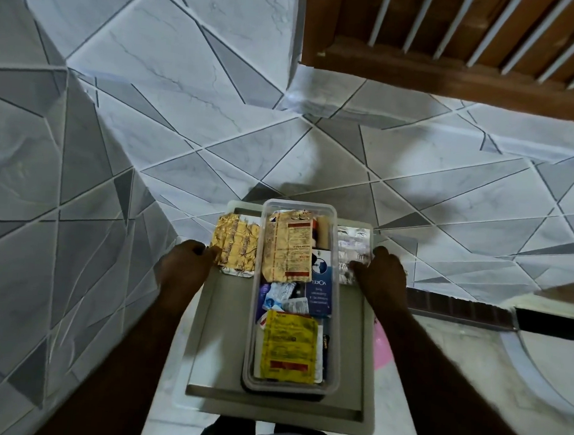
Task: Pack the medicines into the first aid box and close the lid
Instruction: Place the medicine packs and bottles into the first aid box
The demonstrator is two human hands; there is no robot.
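A clear plastic first aid box stands lidless on a grey tray. Inside lie a gold strip, a blue and white carton, small sachets and a yellow strip. To the box's left, a stack of gold blister strips rests on the tray, and my left hand pinches its near edge. On the box's right, silver blister strips lie on the tray, with my right hand gripping their near end. No lid is visible.
The tray sits on a white surface against grey-patterned tiled walls. A wooden slatted frame is at top right. A dark ribbed bar and a pink object lie to the tray's right.
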